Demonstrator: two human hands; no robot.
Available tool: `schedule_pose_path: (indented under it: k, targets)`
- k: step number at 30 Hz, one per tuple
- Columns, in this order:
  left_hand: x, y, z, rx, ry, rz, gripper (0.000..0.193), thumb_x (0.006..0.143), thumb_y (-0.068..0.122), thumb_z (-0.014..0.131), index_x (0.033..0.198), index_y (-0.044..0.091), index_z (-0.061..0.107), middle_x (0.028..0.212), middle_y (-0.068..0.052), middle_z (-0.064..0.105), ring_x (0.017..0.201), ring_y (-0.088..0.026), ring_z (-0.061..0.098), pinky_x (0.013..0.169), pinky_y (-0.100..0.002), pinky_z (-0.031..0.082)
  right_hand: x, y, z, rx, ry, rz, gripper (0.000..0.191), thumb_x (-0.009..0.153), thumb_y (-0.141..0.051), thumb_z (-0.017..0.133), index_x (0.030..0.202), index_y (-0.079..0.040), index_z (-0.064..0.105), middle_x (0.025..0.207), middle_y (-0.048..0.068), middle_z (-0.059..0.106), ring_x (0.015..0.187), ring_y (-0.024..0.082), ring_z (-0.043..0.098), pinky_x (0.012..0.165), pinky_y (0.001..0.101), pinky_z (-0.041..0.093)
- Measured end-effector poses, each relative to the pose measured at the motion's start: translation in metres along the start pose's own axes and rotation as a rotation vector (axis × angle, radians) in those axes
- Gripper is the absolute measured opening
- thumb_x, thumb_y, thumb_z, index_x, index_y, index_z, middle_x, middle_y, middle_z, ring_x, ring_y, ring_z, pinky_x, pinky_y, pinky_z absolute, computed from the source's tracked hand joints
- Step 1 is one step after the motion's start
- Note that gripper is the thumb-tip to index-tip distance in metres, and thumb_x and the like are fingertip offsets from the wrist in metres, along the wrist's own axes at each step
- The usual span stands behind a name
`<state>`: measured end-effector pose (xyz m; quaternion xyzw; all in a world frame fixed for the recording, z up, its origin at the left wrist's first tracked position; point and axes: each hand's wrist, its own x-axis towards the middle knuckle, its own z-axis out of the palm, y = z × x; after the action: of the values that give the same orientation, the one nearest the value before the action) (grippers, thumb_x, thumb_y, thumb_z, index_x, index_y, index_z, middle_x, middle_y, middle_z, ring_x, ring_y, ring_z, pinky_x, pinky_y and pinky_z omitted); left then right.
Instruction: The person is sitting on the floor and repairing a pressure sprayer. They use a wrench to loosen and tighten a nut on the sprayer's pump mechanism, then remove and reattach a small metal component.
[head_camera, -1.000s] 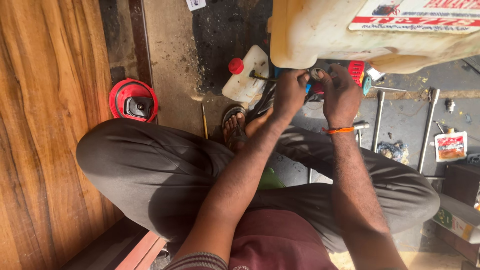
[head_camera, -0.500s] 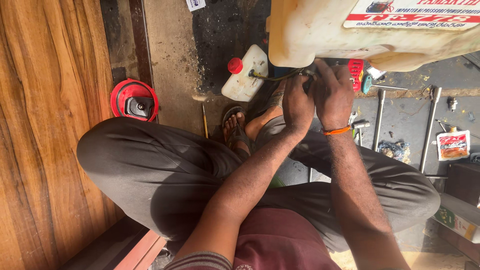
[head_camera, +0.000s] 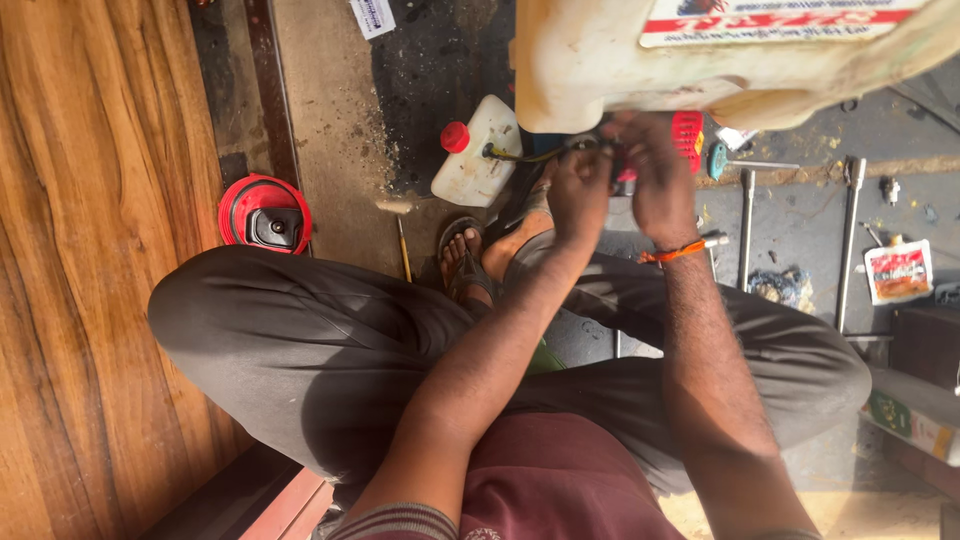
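Red machine part (head_camera: 686, 138) sits at about one o'clock in the view, tucked tight under the lower edge of a large cream plastic tank (head_camera: 600, 60) that fills the top. Little open room is left there: the tank hangs just above, and both knees of the seated person close in below.

Left hand (head_camera: 578, 195) has its fingers curled closed beside the part, near a thin hose; what exactly it pinches cannot be made out. Right hand (head_camera: 655, 175), with an orange band at the wrist, is also curled closed and touches the red part; its fingertips are blurred.

At eleven o'clock from the hands, a small white fuel tank (head_camera: 478, 155) with a red cap lies on the ground, joined to the hose. A red round cover (head_camera: 265, 213) rests at nine o'clock, against a wooden panel (head_camera: 90, 270) running down the left edge. Long metal rods (head_camera: 848, 240) lie at three o'clock on dusty, oil-stained concrete floor (head_camera: 330, 130). A sandalled foot shows below the hands.
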<state>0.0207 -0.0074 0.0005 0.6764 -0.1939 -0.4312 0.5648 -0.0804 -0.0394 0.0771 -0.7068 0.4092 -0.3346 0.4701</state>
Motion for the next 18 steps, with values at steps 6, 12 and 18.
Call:
schedule_pose_path:
  k: [6, 12, 18]
  targets:
    - [0.035, 0.008, -0.010, -0.496, -0.177, -0.479, 0.023, 0.097, 0.027, 0.066, 0.097, 0.004, 0.065, 0.081, -0.004, 0.066, 0.067, -0.015, 0.065, 0.061, -0.029, 0.058, -0.014, 0.022, 0.009, -0.026, 0.132, 0.394, 0.025, 0.105, -0.012, 0.062, 0.126, -0.004, 0.071, 0.087, 0.011, 0.073, 0.067, 0.011, 0.064, 0.060, 0.0272, 0.052]
    - [0.051, 0.021, -0.031, -0.775, -0.370, -0.699, 0.022, 0.103, 0.022, 0.063, 0.106, 0.000, 0.064, 0.095, -0.007, 0.067, 0.081, -0.016, 0.067, 0.070, -0.028, 0.060, -0.011, 0.046, 0.056, 0.302, 0.135, 0.419, 0.035, 0.104, -0.010, 0.056, 0.138, -0.008, 0.062, 0.087, 0.001, 0.069, 0.061, 0.005, 0.056, 0.050, 0.0233, 0.044]
    - [0.071, 0.029, -0.048, -0.668, -0.491, -0.810, 0.024, 0.101, 0.020, 0.065, 0.103, -0.003, 0.064, 0.089, -0.011, 0.069, 0.072, -0.018, 0.069, 0.064, -0.028, 0.061, -0.005, 0.074, 0.072, 0.587, 0.118, 0.353, 0.029, 0.105, -0.007, 0.053, 0.133, -0.008, 0.061, 0.082, 0.000, 0.066, 0.057, 0.006, 0.055, 0.049, 0.0224, 0.043]
